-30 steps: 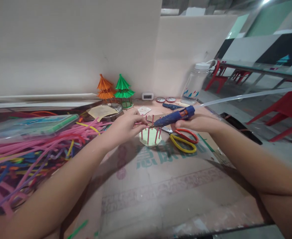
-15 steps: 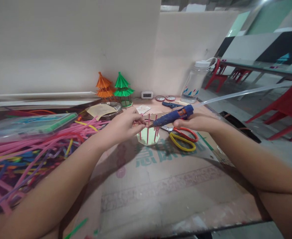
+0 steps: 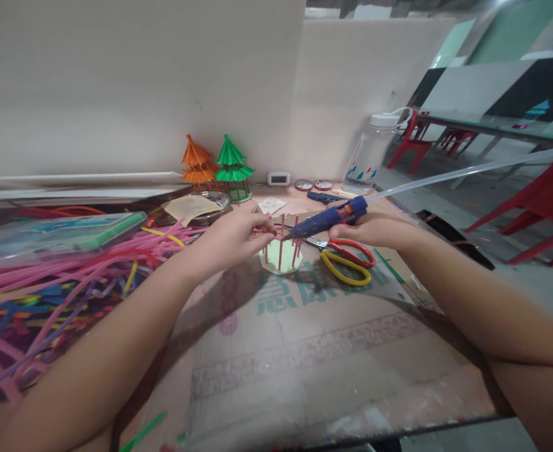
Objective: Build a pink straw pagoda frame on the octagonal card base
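My right hand (image 3: 368,227) is wrapped round a blue hot glue gun (image 3: 326,218), with a long clear glue stick (image 3: 445,176) trailing from its back. The gun's nozzle points left, among thin red sticks (image 3: 280,251) that stand upright on a pale green many-sided base (image 3: 276,263). My left hand (image 3: 243,232) is at the left side of this base, thumb and fingertips pinched together by the sticks. What sits between those fingertips is too small to make out. Scissors (image 3: 346,262) with one red and one yellow handle lie just right of the base.
Pink and coloured strips (image 3: 59,301) pile up on the left under a clear plastic case (image 3: 59,235). Orange (image 3: 196,163) and green (image 3: 231,166) paper pagodas, a small clock (image 3: 279,179) and a water bottle (image 3: 368,154) stand at the back. Cardboard (image 3: 295,364) covers the table.
Almost nothing differs. Both hands and the glue gun keep their places at the sticks; the view has shifted very slightly.
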`<state>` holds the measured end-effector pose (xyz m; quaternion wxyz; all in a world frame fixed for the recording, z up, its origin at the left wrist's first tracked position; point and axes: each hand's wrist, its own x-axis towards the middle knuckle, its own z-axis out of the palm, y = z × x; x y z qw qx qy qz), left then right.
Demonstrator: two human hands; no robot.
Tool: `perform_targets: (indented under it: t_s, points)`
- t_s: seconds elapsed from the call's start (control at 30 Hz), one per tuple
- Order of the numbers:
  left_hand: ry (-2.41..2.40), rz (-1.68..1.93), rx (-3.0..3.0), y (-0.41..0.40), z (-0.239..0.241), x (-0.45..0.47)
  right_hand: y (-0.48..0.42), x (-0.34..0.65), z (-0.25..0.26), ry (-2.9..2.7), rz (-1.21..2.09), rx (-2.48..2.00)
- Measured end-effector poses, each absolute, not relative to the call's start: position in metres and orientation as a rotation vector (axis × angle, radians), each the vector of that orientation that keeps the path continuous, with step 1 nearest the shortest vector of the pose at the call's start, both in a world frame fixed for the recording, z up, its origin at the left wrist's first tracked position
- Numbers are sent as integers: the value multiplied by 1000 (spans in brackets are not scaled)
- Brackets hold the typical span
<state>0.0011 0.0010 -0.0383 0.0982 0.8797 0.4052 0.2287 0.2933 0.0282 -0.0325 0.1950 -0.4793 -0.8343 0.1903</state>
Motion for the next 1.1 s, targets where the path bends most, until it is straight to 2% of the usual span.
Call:
perform_targets:
  t_s: [0.57, 1.1]
  points:
    - [1186, 667, 2621, 1, -38, 1, 26, 292, -31, -2358, 474, -1332]
    - [1215, 632, 2641, -1, -36, -1, 33, 296, -28, -2362, 646, -1234]
